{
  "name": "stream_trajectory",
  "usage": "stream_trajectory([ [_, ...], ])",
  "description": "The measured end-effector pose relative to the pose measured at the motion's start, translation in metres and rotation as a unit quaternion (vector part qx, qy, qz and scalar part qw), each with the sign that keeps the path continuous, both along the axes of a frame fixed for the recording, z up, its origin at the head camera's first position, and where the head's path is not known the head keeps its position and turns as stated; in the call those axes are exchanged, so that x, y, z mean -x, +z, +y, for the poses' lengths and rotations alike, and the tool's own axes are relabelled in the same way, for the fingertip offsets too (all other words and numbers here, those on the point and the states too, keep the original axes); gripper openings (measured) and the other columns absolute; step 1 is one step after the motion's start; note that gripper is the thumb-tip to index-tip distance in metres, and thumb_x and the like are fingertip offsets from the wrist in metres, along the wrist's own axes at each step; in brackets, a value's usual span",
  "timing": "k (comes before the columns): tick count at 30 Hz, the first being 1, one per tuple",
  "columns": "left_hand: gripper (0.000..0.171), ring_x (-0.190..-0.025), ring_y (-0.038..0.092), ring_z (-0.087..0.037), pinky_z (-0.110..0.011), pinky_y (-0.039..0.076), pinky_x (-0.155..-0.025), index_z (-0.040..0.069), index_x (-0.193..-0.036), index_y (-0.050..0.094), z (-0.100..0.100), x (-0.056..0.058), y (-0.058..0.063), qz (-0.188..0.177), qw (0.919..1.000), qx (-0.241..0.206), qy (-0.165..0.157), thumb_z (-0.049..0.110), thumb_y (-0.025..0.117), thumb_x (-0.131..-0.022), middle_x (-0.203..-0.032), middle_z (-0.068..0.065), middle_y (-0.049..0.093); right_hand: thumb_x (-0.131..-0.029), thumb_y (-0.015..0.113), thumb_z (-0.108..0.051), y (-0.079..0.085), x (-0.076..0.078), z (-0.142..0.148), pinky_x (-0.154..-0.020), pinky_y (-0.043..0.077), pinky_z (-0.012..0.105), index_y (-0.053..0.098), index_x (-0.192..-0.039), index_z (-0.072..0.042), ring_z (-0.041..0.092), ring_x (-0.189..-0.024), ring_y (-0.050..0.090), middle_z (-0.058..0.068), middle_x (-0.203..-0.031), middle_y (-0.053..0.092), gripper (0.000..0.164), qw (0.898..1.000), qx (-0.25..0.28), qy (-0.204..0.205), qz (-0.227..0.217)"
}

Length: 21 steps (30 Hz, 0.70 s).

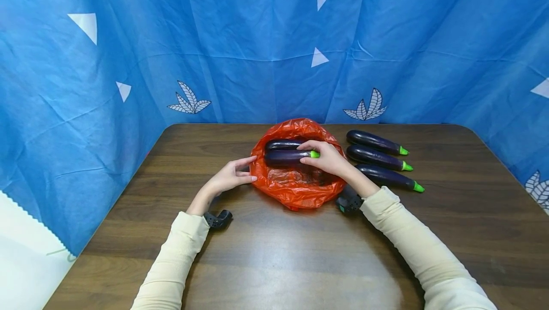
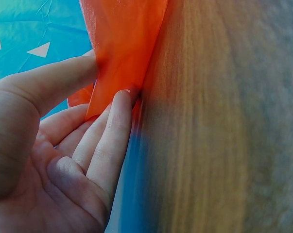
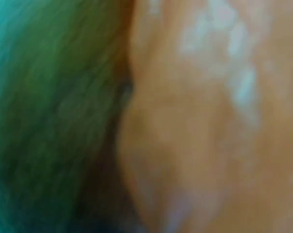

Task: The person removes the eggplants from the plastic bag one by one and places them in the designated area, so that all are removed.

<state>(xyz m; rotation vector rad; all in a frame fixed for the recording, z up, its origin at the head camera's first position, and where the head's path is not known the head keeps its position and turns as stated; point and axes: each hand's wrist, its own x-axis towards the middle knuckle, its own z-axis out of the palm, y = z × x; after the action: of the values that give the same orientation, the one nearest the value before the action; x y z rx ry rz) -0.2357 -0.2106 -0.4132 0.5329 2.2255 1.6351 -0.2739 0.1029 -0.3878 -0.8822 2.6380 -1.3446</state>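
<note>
A red plastic bag (image 1: 300,198) lies spread with its mouth up on the table. Inside it are two dark eggplants, side by side; the rear eggplant (image 1: 280,145) is partly covered by my right hand. My right hand (image 1: 328,160) grips the front eggplant (image 1: 283,158) near its green stem, thumb on the near side and fingers on the far side. At the bag's left rim, my left hand (image 1: 229,175) holds the edge; in the left wrist view the red film (image 2: 124,53) passes between thumb and fingers. The right wrist view is blurred, mostly orange-red film (image 3: 199,121).
Three more eggplants (image 1: 377,158) lie in a row right of the bag, green stems pointing right. A brown wooden table (image 1: 274,253) carries everything, and a blue patterned curtain (image 1: 257,24) hangs along its back and sides.
</note>
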Motion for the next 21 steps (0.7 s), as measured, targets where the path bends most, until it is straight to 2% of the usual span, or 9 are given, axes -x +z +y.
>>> stream_trajectory([
  [9, 0.065, -0.111, 0.055, -0.033, -0.031, 0.048, -0.086, -0.002, -0.143, 0.032, 0.0, -0.001, 0.0, 0.003, 1.0, -0.003, -0.003, 0.004, 0.065, -0.088, -0.141, -0.025, 0.036, -0.085, 0.071, -0.015, 0.007, -0.005, -0.001, -0.073, 0.049, 0.034, 0.065, -0.112, -0.006, 0.024, -0.086, 0.056, 0.012, -0.112, 0.06, 0.03, 1.0, 0.026, -0.015, 0.003],
  [21, 0.064, -0.112, 0.054, -0.034, -0.03, 0.048, -0.086, -0.003, -0.144, 0.031, 0.0, -0.002, 0.001, 0.002, 1.0, 0.0, -0.004, 0.003, 0.063, -0.089, -0.141, -0.025, 0.035, -0.085, 0.071, -0.017, 0.016, -0.016, 0.009, -0.065, 0.047, 0.028, 0.065, -0.114, -0.006, 0.024, -0.08, 0.052, 0.013, -0.103, 0.058, 0.031, 0.996, 0.074, -0.038, -0.025],
])
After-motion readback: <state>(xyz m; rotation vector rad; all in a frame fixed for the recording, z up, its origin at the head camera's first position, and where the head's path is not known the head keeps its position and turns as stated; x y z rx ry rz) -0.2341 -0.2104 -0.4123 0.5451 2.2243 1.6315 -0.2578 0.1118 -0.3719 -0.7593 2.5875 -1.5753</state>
